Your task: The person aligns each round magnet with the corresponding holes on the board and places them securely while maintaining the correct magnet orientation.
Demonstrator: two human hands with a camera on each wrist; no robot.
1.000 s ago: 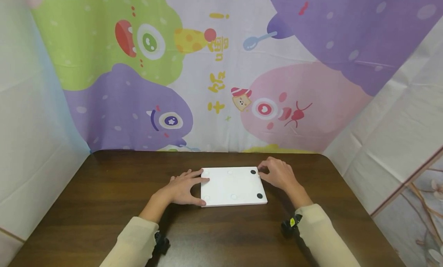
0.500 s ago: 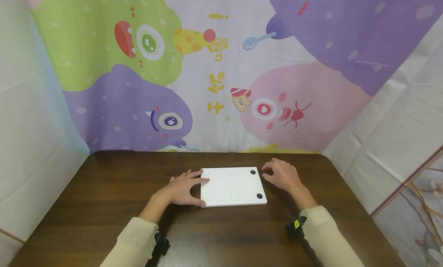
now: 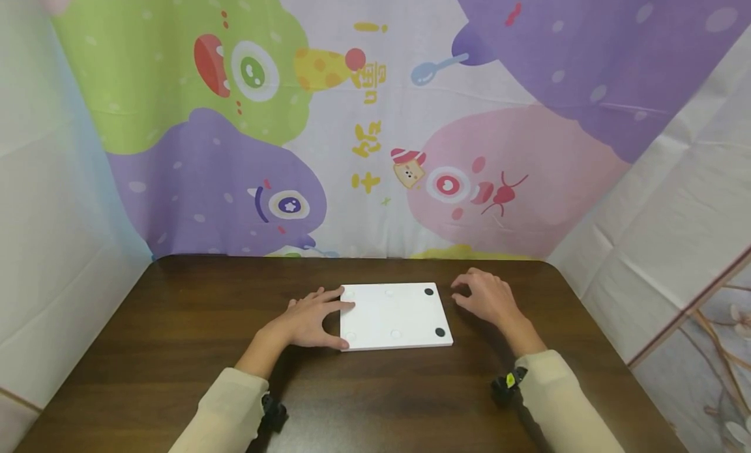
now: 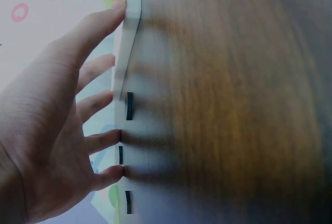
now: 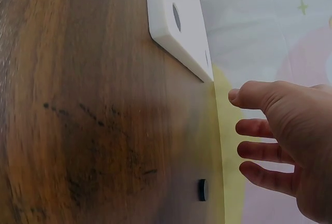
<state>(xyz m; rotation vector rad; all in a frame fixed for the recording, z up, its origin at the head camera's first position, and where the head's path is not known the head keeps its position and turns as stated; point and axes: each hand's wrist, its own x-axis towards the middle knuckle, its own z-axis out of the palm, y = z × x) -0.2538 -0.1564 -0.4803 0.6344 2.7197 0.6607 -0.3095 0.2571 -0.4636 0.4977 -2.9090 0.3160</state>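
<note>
A flat white board (image 3: 387, 315) lies on the table, with faint round marks on its top and two black discs (image 3: 440, 332) at its right end. My left hand (image 3: 306, 319) spans the board's left end with spread fingers; its thumb touches the near corner. Off the board's right edge, my right hand (image 3: 484, 298) hovers with loosely bent fingers and holds nothing. In the right wrist view, a gap separates this hand from the board's corner.
The left wrist view shows several thin black pieces (image 4: 129, 106) on the table by the left fingers. Another black piece (image 5: 203, 190) lies in the right wrist view. A cartoon-print curtain (image 3: 375, 218) hangs behind the dark wooden table (image 3: 364, 401).
My right hand has pulled away from the board's right edge, moving to the right. The left hand and the board have stayed in place.
</note>
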